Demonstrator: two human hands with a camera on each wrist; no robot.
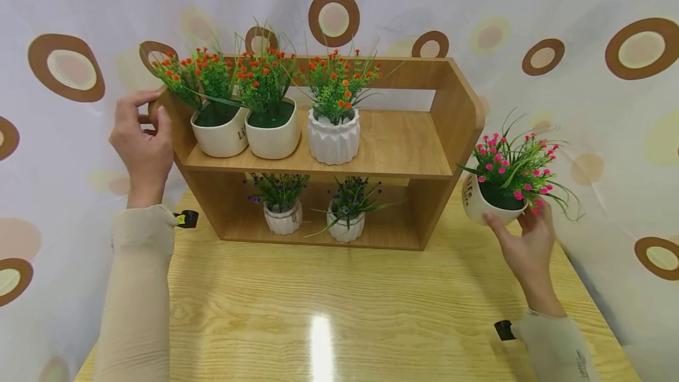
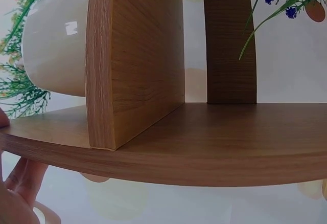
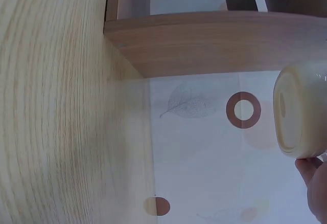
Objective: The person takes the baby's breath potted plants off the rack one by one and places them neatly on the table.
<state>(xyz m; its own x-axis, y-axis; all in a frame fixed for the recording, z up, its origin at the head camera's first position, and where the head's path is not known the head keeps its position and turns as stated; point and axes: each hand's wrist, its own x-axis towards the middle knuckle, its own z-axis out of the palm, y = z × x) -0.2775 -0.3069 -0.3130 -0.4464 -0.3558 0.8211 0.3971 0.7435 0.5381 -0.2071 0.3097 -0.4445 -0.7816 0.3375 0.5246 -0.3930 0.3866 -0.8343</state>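
My left hand (image 1: 142,143) grips the upper left side panel of a two-tier wooden shelf (image 1: 403,140), thumb on one face and fingers on the other. In the left wrist view the panel edge (image 2: 214,170) runs between them. Off the shelf's right side, my right hand (image 1: 530,246) holds a potted plant with pink flowers (image 1: 483,205) by its cream pot, raised above the table and tilted. "Life" is printed on that pot. The right wrist view shows the pot's underside (image 3: 288,111) and part of the fingers (image 3: 306,170).
Two cream pots (image 1: 273,140) and a white ribbed pot (image 1: 334,140), all with orange-red flowers, stand on the upper tier. On the lower tier are two white ribbed pots (image 1: 283,220) with blue-purple flowers. A wooden table (image 1: 254,311) carries the shelf; a patterned curtain (image 1: 392,5) hangs behind.
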